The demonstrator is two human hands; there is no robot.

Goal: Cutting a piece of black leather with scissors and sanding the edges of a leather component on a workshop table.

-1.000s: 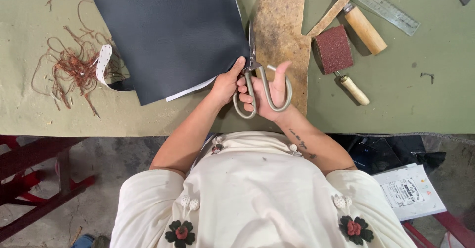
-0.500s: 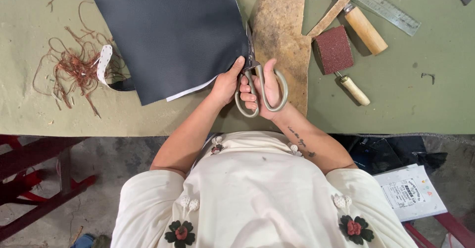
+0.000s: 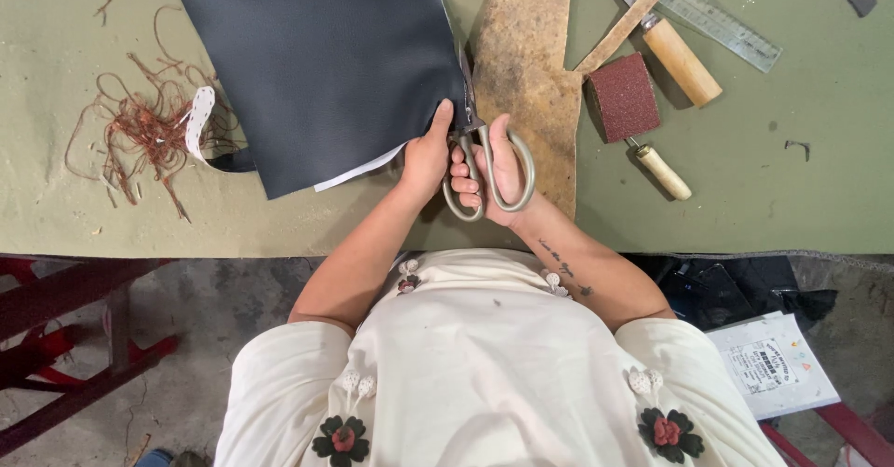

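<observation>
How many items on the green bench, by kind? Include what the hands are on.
Scissors, in the right hand: 1
Dark sheet, pinched by the left hand: 1
Brown leather piece: 1
Wooden-handled tools: 2
Sanding block: 1
Metal ruler: 1
Wooden strip: 1
Pile of reddish scrap threads: 1
Total: 9

On the surface (image 3: 819, 197) a leather sheet (image 3: 317, 67) lies left of centre, with a tangle of trimmings (image 3: 140, 132) to its left. Scissors (image 3: 480, 160) sit at the sheet's right edge, between the left hand (image 3: 426, 155) and right hand (image 3: 498, 164). A rough leather strip (image 3: 531, 67) lies just right of them; further right a sanding block (image 3: 622, 96), an awl (image 3: 659, 169) and a ruler (image 3: 708, 15).
</observation>
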